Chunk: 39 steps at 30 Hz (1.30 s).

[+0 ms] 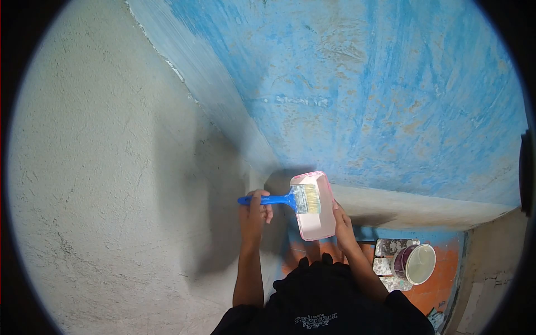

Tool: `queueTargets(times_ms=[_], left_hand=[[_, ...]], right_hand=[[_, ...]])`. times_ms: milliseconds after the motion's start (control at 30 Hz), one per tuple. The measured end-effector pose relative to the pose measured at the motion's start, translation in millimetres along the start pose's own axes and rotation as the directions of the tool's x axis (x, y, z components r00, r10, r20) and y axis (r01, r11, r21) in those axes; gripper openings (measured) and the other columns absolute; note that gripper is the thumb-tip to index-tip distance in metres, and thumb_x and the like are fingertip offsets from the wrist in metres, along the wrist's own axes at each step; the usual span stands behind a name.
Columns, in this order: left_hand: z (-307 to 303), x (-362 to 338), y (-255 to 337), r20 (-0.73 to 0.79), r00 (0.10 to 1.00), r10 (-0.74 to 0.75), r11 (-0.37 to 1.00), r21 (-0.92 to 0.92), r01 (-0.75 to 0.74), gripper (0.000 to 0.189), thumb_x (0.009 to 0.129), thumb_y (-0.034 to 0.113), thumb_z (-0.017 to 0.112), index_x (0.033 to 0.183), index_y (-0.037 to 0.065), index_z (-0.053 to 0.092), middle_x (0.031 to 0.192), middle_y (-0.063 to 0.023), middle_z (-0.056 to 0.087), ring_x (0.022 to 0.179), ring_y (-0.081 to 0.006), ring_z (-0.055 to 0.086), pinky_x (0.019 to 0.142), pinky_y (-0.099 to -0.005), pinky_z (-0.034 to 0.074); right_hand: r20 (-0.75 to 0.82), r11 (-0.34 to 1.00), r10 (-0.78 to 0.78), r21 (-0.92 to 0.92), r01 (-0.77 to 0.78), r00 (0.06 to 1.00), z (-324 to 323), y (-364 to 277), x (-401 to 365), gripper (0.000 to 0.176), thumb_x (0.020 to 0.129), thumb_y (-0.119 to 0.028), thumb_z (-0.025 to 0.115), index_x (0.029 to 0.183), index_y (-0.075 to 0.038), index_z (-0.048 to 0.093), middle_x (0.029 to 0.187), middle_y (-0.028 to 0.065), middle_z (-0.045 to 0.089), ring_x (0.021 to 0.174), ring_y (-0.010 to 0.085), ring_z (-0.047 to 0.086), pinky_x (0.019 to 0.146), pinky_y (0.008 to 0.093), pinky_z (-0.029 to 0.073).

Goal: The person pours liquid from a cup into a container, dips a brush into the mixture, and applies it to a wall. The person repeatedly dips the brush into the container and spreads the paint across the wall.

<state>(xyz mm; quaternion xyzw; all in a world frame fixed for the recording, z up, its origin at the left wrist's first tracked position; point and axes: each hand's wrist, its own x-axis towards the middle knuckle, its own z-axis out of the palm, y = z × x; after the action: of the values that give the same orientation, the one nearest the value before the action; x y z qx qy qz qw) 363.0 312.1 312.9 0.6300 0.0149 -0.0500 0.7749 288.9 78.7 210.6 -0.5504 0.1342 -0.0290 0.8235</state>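
Observation:
My left hand is closed round the blue handle of a wide paintbrush. The brush lies level, its pale bristles over the opening of a pink-rimmed rectangular container with whitish-pink inside. Whether the bristles touch the inside I cannot tell. My right hand grips the container by its right side, the fingers partly hidden behind it. Both hands are in front of my dark shirt, close to the walls.
A rough grey-white wall rises on the left, a patchy blue wall ahead and right. Lower right, an open bucket stands on a paint-spotted slatted stool over an orange floor.

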Motion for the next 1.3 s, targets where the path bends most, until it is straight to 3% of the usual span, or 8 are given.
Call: queueTargets(times_ms=[133,267,367,767,800,900,1033,1300], left_hand=[[44,-1,46,0.213,0.877,0.430,0.674,0.571,-0.469,0.020,0.102,0.022,0.058,0.094,0.004,0.065,0.063,-0.0105,0.062,0.053,-0.0244,0.061,0.053,-0.0375,0.048],[73,11,49,0.373,0.854,0.363,0.442,0.738,-0.510,0.022,0.100,0.024,0.061,0.096,0.004,0.066,0.067,-0.0188,0.066,0.064,-0.0428,0.065,0.061,-0.0507,0.052],[73,17,31,0.373,0.890,0.262,0.387,0.804,-0.450,0.024,0.101,0.027,0.061,0.095,0.005,0.065,0.067,-0.0186,0.065,0.066,-0.0421,0.066,0.062,-0.0481,0.050],[52,27,11,0.197,0.870,0.453,0.615,0.637,-0.464,0.029,0.101,0.028,0.060,0.094,0.001,0.066,0.071,-0.0202,0.066,0.063,-0.0362,0.067,0.060,-0.0451,0.051],[45,30,11,0.156,0.877,0.455,0.662,0.600,-0.450,0.028,0.101,0.026,0.061,0.092,0.000,0.065,0.067,-0.0118,0.063,0.056,-0.0194,0.059,0.054,-0.0339,0.046],[26,33,16,-0.066,0.993,0.100,0.943,0.325,-0.073,0.030,0.102,0.028,0.060,0.091,0.001,0.065,0.065,-0.0017,0.055,0.055,-0.0078,0.049,0.049,-0.0262,0.039],[11,34,-2,-0.156,0.983,-0.102,0.995,-0.003,0.102,0.031,0.102,0.031,0.060,0.091,0.003,0.063,0.066,0.0018,0.051,0.052,-0.0057,0.043,0.047,-0.0236,0.032],[24,29,-14,0.000,0.957,0.289,0.849,0.462,-0.256,0.033,0.105,0.028,0.056,0.087,0.001,0.062,0.066,-0.0072,0.060,0.053,-0.0173,0.054,0.051,-0.0334,0.042]], right_hand=[[0.018,1.000,0.003,-0.009,-0.002,1.000,0,8,1,0.056,0.112,-0.036,0.042,0.152,0.003,0.046,0.149,0.0146,0.053,0.138,0.0201,0.047,0.117,0.0327,0.034],[0.019,1.000,0.006,-0.020,-0.006,1.000,4,13,0,0.058,0.113,-0.039,0.041,0.152,0.003,0.045,0.147,0.0131,0.055,0.136,0.0192,0.049,0.115,0.0322,0.036],[0.004,1.000,0.013,-0.002,-0.013,1.000,6,12,-1,0.057,0.112,-0.038,0.041,0.152,0.003,0.046,0.148,0.0144,0.054,0.137,0.0201,0.048,0.116,0.0324,0.035],[-0.047,0.999,0.029,-0.041,-0.031,0.998,8,-10,-13,0.058,0.112,-0.040,0.043,0.153,0.001,0.045,0.150,0.0150,0.052,0.139,0.0214,0.047,0.117,0.0336,0.034],[-0.046,0.999,0.034,-0.030,-0.035,0.998,8,-10,-14,0.058,0.112,-0.040,0.043,0.153,0.000,0.045,0.150,0.0146,0.052,0.139,0.0210,0.047,0.117,0.0335,0.034],[-0.023,0.999,0.016,-0.046,-0.017,1.000,6,-11,-16,0.057,0.112,-0.040,0.043,0.154,-0.001,0.045,0.150,0.0131,0.052,0.138,0.0198,0.046,0.116,0.0331,0.035],[-0.019,0.999,0.036,-0.023,-0.037,0.999,8,-18,-18,0.057,0.112,-0.039,0.043,0.155,-0.002,0.043,0.150,0.0120,0.051,0.139,0.0195,0.046,0.116,0.0332,0.035],[-0.005,0.998,0.060,-0.014,-0.060,0.998,13,-22,-23,0.057,0.112,-0.038,0.044,0.156,-0.002,0.040,0.151,0.0128,0.050,0.139,0.0198,0.045,0.116,0.0337,0.035]])
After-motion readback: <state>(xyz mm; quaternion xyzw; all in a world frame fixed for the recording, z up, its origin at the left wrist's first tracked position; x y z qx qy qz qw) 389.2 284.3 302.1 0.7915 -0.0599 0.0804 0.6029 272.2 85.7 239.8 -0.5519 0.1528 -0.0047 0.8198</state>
